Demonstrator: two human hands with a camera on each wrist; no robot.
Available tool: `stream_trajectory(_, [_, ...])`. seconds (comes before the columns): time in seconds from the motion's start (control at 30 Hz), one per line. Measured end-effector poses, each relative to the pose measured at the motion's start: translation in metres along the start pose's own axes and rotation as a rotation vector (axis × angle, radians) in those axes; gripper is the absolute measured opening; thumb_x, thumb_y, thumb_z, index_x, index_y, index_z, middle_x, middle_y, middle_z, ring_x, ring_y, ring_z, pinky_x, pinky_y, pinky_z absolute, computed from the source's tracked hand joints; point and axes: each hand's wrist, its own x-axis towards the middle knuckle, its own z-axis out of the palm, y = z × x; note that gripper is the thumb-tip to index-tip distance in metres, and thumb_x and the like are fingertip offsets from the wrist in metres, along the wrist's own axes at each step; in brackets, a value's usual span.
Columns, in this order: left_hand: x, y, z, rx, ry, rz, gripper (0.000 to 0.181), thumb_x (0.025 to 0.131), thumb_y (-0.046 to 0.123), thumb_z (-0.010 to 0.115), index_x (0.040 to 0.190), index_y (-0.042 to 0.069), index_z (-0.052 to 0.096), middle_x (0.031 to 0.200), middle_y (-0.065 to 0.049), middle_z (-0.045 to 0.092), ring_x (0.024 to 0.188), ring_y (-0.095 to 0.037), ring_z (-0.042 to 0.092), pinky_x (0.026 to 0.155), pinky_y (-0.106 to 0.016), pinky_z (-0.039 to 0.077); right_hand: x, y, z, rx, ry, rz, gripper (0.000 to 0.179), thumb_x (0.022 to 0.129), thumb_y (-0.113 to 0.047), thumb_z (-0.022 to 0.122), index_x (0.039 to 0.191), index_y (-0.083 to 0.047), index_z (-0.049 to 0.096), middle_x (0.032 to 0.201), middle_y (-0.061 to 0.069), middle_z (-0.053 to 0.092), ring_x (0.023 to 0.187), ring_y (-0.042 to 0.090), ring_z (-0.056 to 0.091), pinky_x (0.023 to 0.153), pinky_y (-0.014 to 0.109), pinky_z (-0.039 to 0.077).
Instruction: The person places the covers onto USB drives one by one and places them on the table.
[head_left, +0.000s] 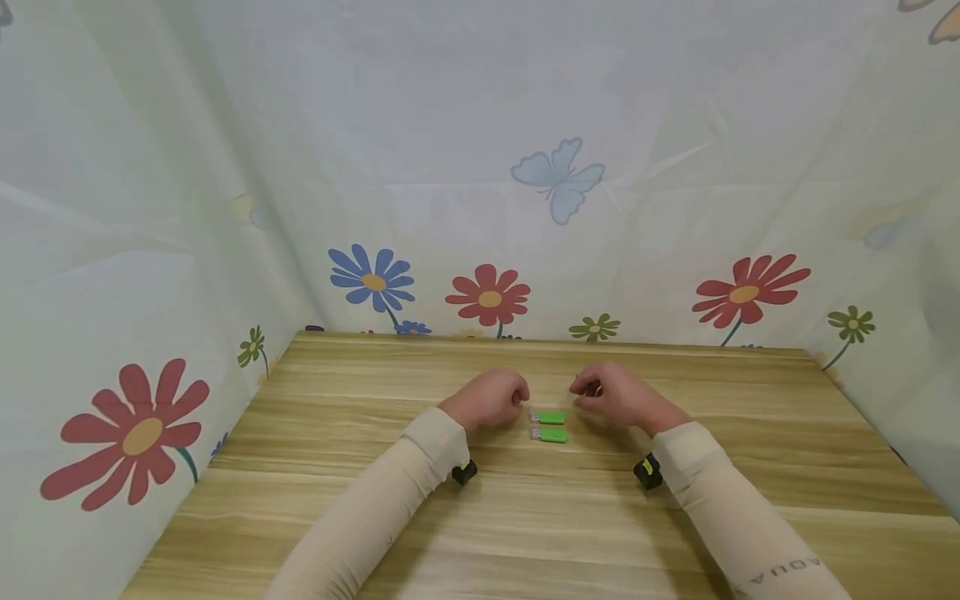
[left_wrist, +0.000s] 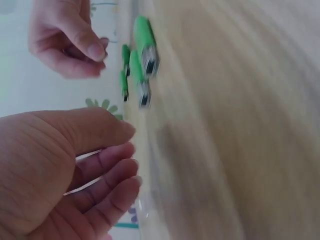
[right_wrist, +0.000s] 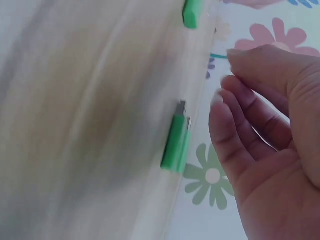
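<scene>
Two green USB sticks (head_left: 552,418) lie parallel on the wooden table between the hands, metal plugs towards the left. In the left wrist view several appear: two nearer USB sticks (left_wrist: 144,33) with open metal plugs, and two smaller, farther USB sticks (left_wrist: 124,82); the head view does not show that farther pair. My left hand (head_left: 491,398) hovers just left of the sticks, fingers loosely bent, holding nothing. To their right my right hand (head_left: 617,395) is raised with thumb and fingers apart, also holding nothing. The right wrist view shows a close pair of USB sticks (right_wrist: 175,142).
The wood-grain table (head_left: 420,533) is bounded at back and sides by a white curtain (head_left: 465,108) printed with flowers and a butterfly. A small black camera (head_left: 464,472) sits at the left wrist, another black camera (head_left: 648,472) at the right.
</scene>
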Motion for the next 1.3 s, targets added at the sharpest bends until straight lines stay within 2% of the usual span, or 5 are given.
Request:
stream_trajectory(0.37, [0.004, -0.031, -0.008, 0.032, 0.099, -0.041, 0.029, 0.09, 0.013, 0.066, 0.119, 0.011, 0.071, 0.116, -0.002, 0.068, 0.105, -0.018, 0.062, 0.1, -0.036, 0.053, 0.0, 0.015, -0.009, -0.128, 0.09, -0.035, 0.012, 0.087, -0.012, 0.078, 0.094, -0.002, 0.078, 0.098, 0.012, 0.075, 0.088, 0.026, 0.069, 0.08, 0.043, 0.056])
stream_trajectory(0.53, [0.006, -0.043, -0.007, 0.074, 0.125, -0.007, 0.002, 0.085, 0.01, 0.067, 0.087, 0.01, 0.066, 0.086, 0.001, 0.059, 0.08, -0.015, 0.053, 0.077, -0.029, 0.05, 0.001, 0.025, -0.007, -0.176, 0.071, -0.035, 0.016, 0.083, -0.012, 0.08, 0.095, -0.002, 0.078, 0.096, 0.01, 0.074, 0.091, 0.028, 0.07, 0.083, 0.046, 0.058])
stream_trajectory(0.67, [0.006, -0.047, -0.008, 0.09, 0.134, 0.046, 0.033, 0.082, 0.007, 0.066, 0.062, 0.015, 0.042, 0.065, 0.004, 0.03, 0.062, -0.014, 0.031, 0.059, -0.028, 0.029, 0.002, 0.028, -0.007, -0.19, 0.04, -0.013, 0.019, 0.081, -0.011, 0.08, 0.097, -0.002, 0.077, 0.097, 0.01, 0.074, 0.09, 0.025, 0.069, 0.084, 0.047, 0.057])
stream_trajectory(0.9, [0.007, -0.047, -0.009, 0.115, 0.111, 0.037, 0.042, 0.084, 0.01, 0.066, 0.057, 0.017, 0.035, 0.061, 0.006, 0.022, 0.058, -0.013, 0.025, 0.055, -0.027, 0.023, 0.003, 0.028, -0.008, -0.209, 0.006, 0.022, 0.021, 0.078, -0.01, 0.081, 0.098, -0.003, 0.076, 0.098, 0.009, 0.074, 0.091, 0.023, 0.068, 0.085, 0.046, 0.057])
stream_trajectory(1.3, [0.012, -0.045, -0.007, 0.13, 0.066, 0.0, 0.039, 0.084, 0.004, 0.065, 0.057, 0.016, 0.04, 0.063, 0.002, 0.028, 0.061, -0.015, 0.029, 0.057, -0.028, 0.027, 0.006, 0.031, -0.008, -0.199, -0.024, 0.056, 0.02, 0.077, -0.008, 0.08, 0.096, -0.003, 0.077, 0.093, 0.007, 0.074, 0.085, 0.018, 0.066, 0.081, 0.042, 0.057])
